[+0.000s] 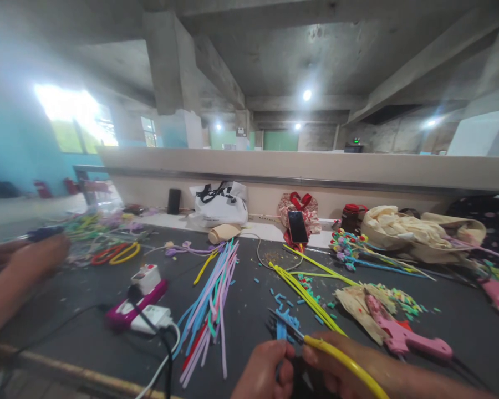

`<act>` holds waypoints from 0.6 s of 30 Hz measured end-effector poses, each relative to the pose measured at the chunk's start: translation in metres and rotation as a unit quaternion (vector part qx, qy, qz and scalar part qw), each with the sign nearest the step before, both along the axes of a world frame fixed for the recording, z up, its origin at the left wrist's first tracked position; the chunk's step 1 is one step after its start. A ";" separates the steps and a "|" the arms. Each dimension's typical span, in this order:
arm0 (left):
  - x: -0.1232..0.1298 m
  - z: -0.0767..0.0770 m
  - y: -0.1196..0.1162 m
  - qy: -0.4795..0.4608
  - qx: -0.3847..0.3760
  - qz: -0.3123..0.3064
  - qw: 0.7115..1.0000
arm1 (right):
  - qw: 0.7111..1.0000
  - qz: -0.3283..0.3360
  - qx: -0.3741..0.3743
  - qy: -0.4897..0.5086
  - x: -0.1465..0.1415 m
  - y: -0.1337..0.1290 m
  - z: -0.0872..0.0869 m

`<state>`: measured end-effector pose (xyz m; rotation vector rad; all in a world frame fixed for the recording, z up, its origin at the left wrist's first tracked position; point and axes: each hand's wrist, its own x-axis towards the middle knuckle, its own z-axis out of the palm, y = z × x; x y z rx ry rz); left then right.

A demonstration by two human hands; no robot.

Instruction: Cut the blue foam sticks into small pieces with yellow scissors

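Observation:
My left hand [266,371] is closed around a bundle of blue pipe cleaners [281,329] at the bottom centre. Just right of it, my right hand [345,357] grips yellow-handled scissors [336,354]; their blades are parted at the blue strips. Short blue cut pieces [289,317] lie right behind the blades. Yellow-green pipe cleaners [307,296] stretch away behind my right hand. To the left of my hands lies a loose pile of purple, blue, pink and red pipe cleaners [214,302].
A pink glue gun [411,335] rests at the right, a magenta power strip [137,305] with cables at the left. Farther back are a white bag [220,204], a phone [297,226] and a red-lidded bottle [351,219]. Another person's hands [37,257] reach in at far left.

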<state>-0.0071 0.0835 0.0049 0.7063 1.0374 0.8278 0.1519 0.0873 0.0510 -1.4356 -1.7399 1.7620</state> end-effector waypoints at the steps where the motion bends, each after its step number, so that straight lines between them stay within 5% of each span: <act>1: 0.000 0.000 0.001 -0.002 -0.007 -0.003 1.000 | 0.999 -0.011 -0.027 -0.025 0.000 -0.001 0.004; 9: -0.005 0.003 -0.002 -0.019 0.029 -0.037 0.999 | 0.997 0.014 -0.020 -0.077 0.000 -0.001 0.023; 18: -0.003 -0.002 -0.015 0.011 0.053 -0.025 0.998 | 0.995 0.039 0.020 -0.095 0.013 -0.006 0.017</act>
